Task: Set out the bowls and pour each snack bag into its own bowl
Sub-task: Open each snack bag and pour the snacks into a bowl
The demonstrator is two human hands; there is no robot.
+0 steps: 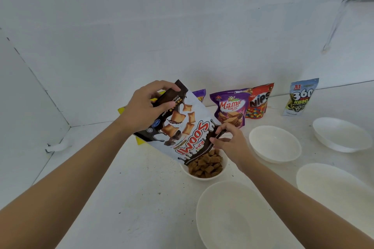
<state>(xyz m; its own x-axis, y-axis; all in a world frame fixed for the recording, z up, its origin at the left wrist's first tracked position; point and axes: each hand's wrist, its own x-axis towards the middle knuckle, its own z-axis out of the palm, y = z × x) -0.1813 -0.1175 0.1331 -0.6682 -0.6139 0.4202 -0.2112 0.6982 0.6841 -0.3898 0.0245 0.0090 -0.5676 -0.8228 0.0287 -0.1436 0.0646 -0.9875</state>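
Note:
A white and brown Soom snack bag (188,127) is tipped upside down, its mouth over a small white bowl (202,178) that holds brown pillow-shaped snacks (206,164). My left hand (145,107) grips the raised bottom end of the bag. My right hand (228,143) pinches the bag's edge near its mouth. Empty white bowls stand around: one in front (228,216), one to the right (275,143), one at the far right (340,133) and one at the near right (332,186).
Against the back wall stand a purple Mamz bag (230,107), a red Nips bag (260,101) and a 360 Kuaci pouch (301,97). A yellow bag (139,139) and another purple bag (200,95) show behind the tipped bag. A white wall closes the left side.

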